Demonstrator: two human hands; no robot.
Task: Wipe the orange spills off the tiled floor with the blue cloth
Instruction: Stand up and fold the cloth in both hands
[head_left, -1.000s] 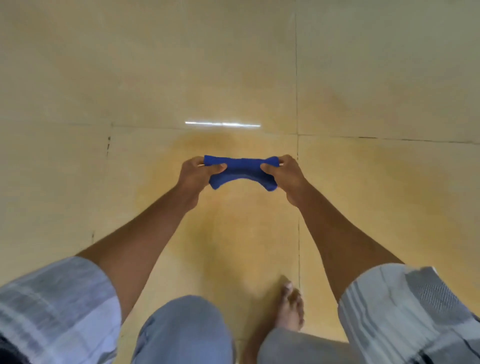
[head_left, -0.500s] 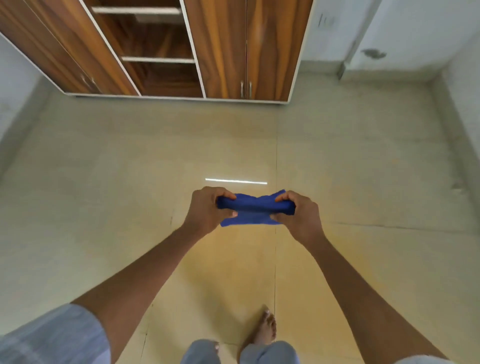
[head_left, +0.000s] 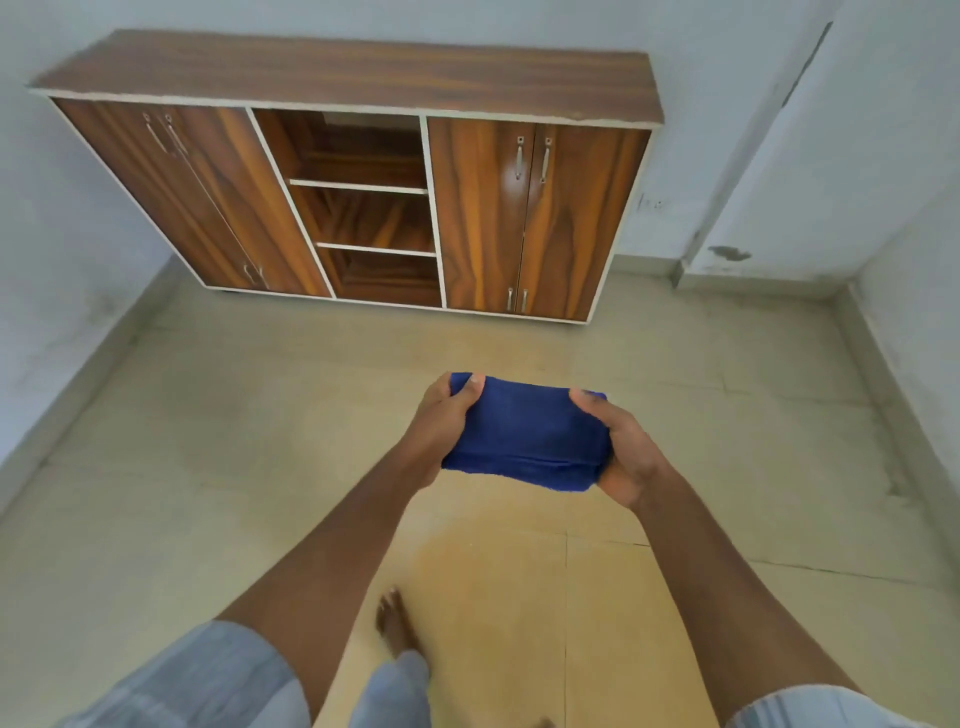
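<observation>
Both hands up off the floor: left hand and right hand each grip an end of the folded cloth. Orange stain below.

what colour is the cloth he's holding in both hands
Deep blue cloth, plain, no pattern; head view.

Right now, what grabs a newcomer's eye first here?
The blue cloth, folded and held in mid-air at centre between the left hand and right hand. Behind it, a wooden cabinet against the far wall. An orange stain tints the tiled floor below the forearms.
</observation>
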